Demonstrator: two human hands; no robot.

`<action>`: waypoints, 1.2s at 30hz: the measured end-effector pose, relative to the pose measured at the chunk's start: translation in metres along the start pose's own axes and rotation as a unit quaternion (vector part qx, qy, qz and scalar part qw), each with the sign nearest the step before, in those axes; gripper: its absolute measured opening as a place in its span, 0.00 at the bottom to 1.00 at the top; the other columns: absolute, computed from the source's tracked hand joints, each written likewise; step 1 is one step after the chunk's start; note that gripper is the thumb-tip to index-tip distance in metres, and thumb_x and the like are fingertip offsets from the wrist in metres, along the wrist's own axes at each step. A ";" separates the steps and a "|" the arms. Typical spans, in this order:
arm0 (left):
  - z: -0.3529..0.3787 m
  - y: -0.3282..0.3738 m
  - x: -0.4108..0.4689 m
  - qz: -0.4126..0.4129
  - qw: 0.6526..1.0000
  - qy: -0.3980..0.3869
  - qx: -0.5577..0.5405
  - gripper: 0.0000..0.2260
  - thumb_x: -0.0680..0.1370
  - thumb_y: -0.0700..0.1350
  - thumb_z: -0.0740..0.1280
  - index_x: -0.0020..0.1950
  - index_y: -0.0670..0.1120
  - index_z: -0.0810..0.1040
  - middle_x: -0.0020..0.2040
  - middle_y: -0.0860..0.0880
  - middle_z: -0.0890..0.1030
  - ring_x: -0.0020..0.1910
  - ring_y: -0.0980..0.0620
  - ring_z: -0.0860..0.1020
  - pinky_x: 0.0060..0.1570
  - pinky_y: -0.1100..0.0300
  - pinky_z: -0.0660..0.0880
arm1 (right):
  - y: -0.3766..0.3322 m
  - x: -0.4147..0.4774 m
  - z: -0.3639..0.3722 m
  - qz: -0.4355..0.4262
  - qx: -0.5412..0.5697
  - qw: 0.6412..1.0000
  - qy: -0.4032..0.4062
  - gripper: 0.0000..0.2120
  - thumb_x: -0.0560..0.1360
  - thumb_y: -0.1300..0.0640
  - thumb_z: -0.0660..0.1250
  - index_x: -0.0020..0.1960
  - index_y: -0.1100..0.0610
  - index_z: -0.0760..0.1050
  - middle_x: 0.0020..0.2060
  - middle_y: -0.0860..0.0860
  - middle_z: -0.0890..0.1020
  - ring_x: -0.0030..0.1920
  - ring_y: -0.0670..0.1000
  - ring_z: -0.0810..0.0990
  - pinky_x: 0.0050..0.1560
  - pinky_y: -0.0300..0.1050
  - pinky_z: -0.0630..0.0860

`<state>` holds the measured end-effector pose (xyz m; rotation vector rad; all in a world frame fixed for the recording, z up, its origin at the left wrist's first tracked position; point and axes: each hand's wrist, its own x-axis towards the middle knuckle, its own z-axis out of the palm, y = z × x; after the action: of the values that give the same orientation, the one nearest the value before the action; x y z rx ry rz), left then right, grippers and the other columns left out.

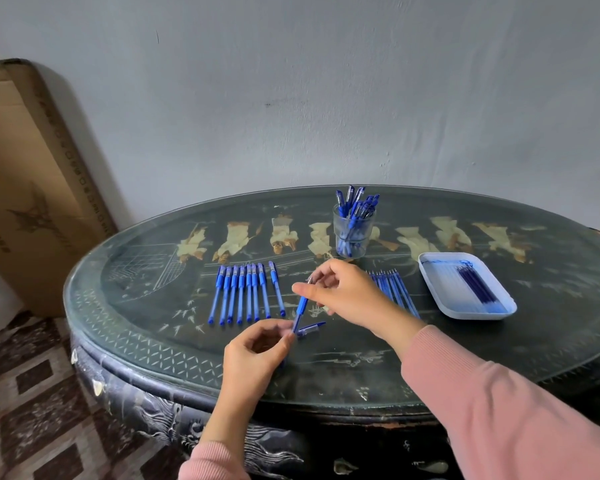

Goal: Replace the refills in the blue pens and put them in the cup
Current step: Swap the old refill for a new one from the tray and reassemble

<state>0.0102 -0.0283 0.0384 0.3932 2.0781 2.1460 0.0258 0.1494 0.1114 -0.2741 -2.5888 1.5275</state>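
Now we are pinching the lower end of a slim blue plastic pen (300, 311) with our left hand (257, 344), while our right hand (343, 292) is gripping its upper tip, perhaps the refill itself. A small blue pen cap (310, 330) is lying just beside. Farther back, a clear glass cup (368, 233) is holding blue pens on the dark oval table (361, 358).

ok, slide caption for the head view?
Refill swap: left hand and right hand hold a pen; other pens, refills, tray, cup beyond.
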 end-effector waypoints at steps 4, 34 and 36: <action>0.000 0.000 0.000 0.000 1.000 0.002 0.002 0.11 0.72 0.35 0.74 0.42 0.52 0.86 0.37 0.49 0.83 0.36 0.54 0.77 0.40 0.59 0.75 | 0.003 -0.001 0.000 -0.006 0.082 0.997 -0.008 0.08 0.77 0.54 0.70 0.55 0.53 0.80 0.45 0.50 0.85 0.48 0.48 0.84 0.52 0.52 0.82; 0.000 -0.003 0.002 -0.006 1.000 0.011 0.021 0.07 0.73 0.36 0.74 0.44 0.48 0.85 0.36 0.51 0.84 0.35 0.58 0.78 0.37 0.66 0.75 | 0.004 -0.002 0.014 0.029 0.131 0.990 0.033 0.06 0.78 0.56 0.68 0.52 0.55 0.82 0.49 0.47 0.84 0.53 0.49 0.82 0.53 0.48 0.82; 0.000 -0.003 0.002 -0.011 1.000 0.013 0.021 0.06 0.73 0.36 0.74 0.44 0.47 0.85 0.36 0.50 0.84 0.35 0.57 0.77 0.37 0.65 0.75 | 0.004 -0.001 0.015 0.026 0.120 0.992 0.040 0.08 0.78 0.55 0.69 0.53 0.58 0.81 0.48 0.48 0.84 0.52 0.50 0.82 0.52 0.46 0.82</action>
<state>0.0077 -0.0277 0.0357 0.3467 2.1334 2.1090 0.0240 0.1382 0.1011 -0.3726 -2.3247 1.7856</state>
